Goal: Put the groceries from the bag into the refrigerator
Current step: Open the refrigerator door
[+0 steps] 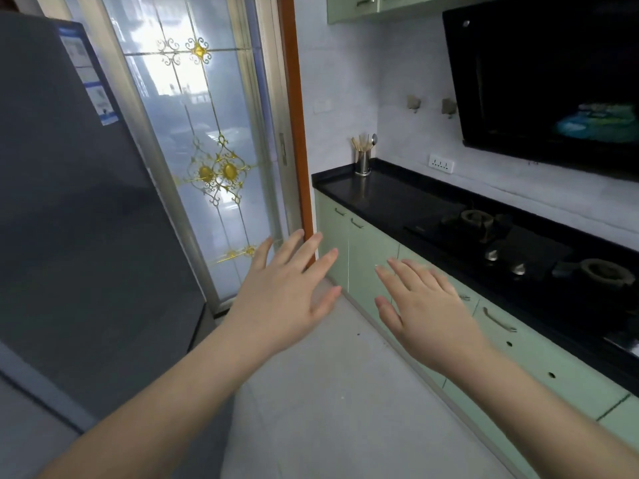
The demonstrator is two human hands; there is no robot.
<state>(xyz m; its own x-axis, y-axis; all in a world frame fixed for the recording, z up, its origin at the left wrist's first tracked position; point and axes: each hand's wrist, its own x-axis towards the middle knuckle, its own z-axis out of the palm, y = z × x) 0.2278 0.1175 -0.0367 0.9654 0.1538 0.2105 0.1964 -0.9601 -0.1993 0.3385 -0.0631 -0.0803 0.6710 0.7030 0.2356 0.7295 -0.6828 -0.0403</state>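
Observation:
The dark grey refrigerator (79, 209) fills the left side of the head view, its door closed, with blue and white stickers near its top corner. My left hand (287, 295) is stretched out palm down in the middle, fingers spread, holding nothing, a little to the right of the refrigerator. My right hand (425, 305) is held out beside it, also flat with fingers apart and holding nothing. No grocery bag or groceries are in view.
A glass door (204, 133) with gold ornaments stands ahead. On the right runs a black countertop (387, 198) over green cabinets (373, 257), carrying a gas hob (501, 236) and a steel utensil holder (363, 162). A black range hood (553, 81) hangs above. The light tiled floor (328, 392) lies below.

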